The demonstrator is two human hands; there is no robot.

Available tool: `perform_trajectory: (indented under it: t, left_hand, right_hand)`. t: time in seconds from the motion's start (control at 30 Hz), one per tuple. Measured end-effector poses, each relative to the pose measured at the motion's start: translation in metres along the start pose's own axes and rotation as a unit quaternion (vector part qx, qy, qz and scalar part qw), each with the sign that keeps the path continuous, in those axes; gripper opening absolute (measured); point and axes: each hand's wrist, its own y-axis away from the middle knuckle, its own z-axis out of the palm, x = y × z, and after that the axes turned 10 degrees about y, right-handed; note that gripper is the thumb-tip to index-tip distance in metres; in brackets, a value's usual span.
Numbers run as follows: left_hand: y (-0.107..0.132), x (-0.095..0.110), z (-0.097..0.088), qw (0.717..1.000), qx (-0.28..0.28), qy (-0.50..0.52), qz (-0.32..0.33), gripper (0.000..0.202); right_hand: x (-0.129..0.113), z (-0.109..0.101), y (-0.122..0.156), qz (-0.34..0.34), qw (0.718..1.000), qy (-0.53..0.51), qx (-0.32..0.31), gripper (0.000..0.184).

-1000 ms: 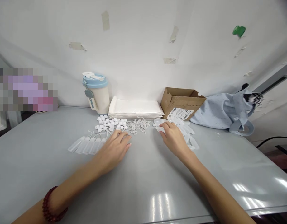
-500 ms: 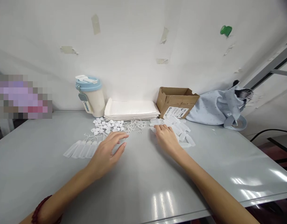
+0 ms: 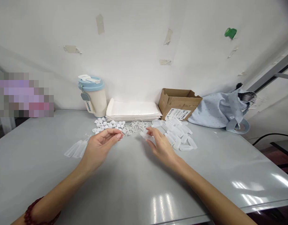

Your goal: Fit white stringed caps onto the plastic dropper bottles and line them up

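My left hand (image 3: 100,145) is closed in a pinch, and a thin white string (image 3: 127,135) runs out from its fingertips. My right hand (image 3: 161,145) grips a translucent plastic sleeve (image 3: 145,135) between thumb and fingers, a short gap to the right of the left hand. Behind and between the hands lies a tangle of white strings (image 3: 136,126). Small white plastic pieces (image 3: 103,124) are heaped behind my left hand. To the right spreads a pile of loose translucent sleeves (image 3: 178,131). Sleeves with strings on them (image 3: 75,149) lie in a row, partly hidden by my left hand.
A stack of white envelopes (image 3: 134,111) leans at the wall beside an open cardboard box (image 3: 179,101). A cream cup with a blue lid (image 3: 94,98) stands to the left. A light blue fabric bag (image 3: 211,109) rests at right on the grey table (image 3: 132,187).
My right hand has lifted a sleeve from the pile and brought it leftward. My left hand has gone from open fingers to a pinch with a string, shifting slightly left.
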Motion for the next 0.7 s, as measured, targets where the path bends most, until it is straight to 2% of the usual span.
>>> perform_trajectory:
  t: [0.1,0.23,0.33,0.43,0.53,0.7]
  left_hand:
    - [0.001,0.0,0.001,1.0,-0.007,-0.016,0.009,0.026]
    - [0.006,0.0,0.005,0.996,-0.059,-0.051,0.044,0.019]
    - [0.007,-0.001,0.006,0.993,-0.089,-0.061,0.055,0.016]
    - [0.007,-0.001,0.006,0.993,-0.091,-0.062,0.049,0.016]
    - [0.007,-0.001,0.005,0.992,-0.098,-0.057,0.051,0.015]
    - [0.008,0.0,0.006,0.991,-0.113,-0.045,0.062,0.016]
  right_hand:
    - [-0.004,0.001,0.003,-0.026,0.999,-0.041,-0.019,0.046]
    - [-0.012,0.002,0.005,-0.086,0.991,-0.085,-0.055,0.058]
    - [-0.018,0.001,0.006,-0.096,0.99,-0.048,-0.089,0.053]
    - [-0.021,0.001,0.006,-0.099,0.988,0.012,-0.115,0.043]
    - [-0.021,0.003,0.003,-0.114,0.986,0.021,-0.118,0.043]
    - [-0.018,0.013,-0.007,-0.145,0.985,-0.028,-0.094,0.051]
